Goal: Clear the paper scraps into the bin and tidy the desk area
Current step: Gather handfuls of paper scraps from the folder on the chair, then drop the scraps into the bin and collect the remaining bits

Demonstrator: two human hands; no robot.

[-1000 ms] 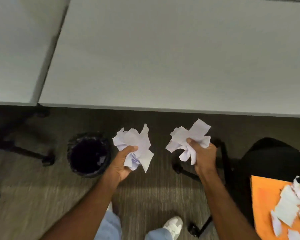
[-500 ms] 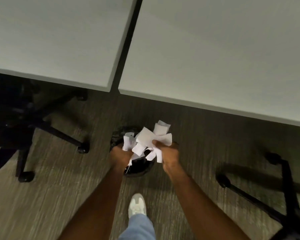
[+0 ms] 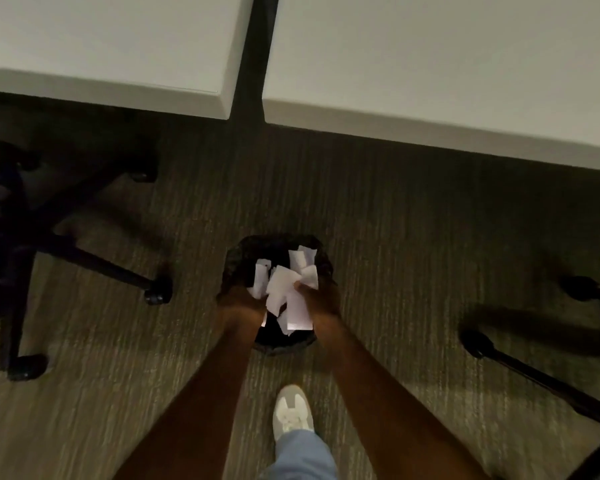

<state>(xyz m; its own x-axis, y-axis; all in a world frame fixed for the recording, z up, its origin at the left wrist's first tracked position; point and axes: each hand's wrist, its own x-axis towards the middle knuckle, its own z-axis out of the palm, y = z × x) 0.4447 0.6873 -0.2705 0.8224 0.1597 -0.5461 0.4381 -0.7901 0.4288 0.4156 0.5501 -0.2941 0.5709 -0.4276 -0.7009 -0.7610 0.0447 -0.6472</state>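
A small black bin (image 3: 237, 258) with a dark liner stands on the carpet in the middle of the view. Both my hands are over its mouth. My right hand (image 3: 321, 299) grips a bunch of white paper scraps (image 3: 286, 289) that fan out above the opening. My left hand (image 3: 241, 301) is at the bin's left rim with a few white scraps (image 3: 260, 277) sticking up from it; its fingers are mostly hidden, and the bin's inside is covered by paper and hands.
Two white desks (image 3: 430, 64) run along the top with a dark gap between them. A black chair base with castors (image 3: 156, 292) is at the left, another chair base (image 3: 478, 341) at the right. My white shoe (image 3: 291, 414) stands below the bin.
My view has swung left and closer, so the bin now lies centred under me. Both hands have come together and dropped lower over the bin's mouth with the scraps.
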